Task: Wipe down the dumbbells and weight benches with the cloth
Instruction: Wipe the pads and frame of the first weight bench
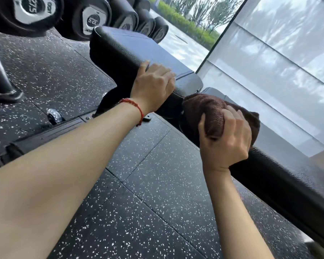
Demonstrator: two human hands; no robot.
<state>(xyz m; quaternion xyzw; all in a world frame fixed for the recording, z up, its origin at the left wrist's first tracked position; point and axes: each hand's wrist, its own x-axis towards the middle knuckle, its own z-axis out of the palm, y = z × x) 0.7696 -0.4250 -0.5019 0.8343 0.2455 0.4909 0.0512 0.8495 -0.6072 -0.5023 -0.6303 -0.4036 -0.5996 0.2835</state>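
A black padded weight bench runs diagonally across the view, its seat pad at upper centre and its longer back pad at lower right. My left hand grips the near edge of the seat pad close to the gap between the pads; a red cord bracelet is on that wrist. My right hand is closed on a bunched brown cloth and presses it against the upper end of the back pad. Black dumbbells marked 27.5 and 22.5 sit in a row at the top left.
The floor is black rubber tile with white specks. The bench's metal base and a wheel lie at left. A rack leg stands at far left. A large window with a translucent blind is right behind the bench.
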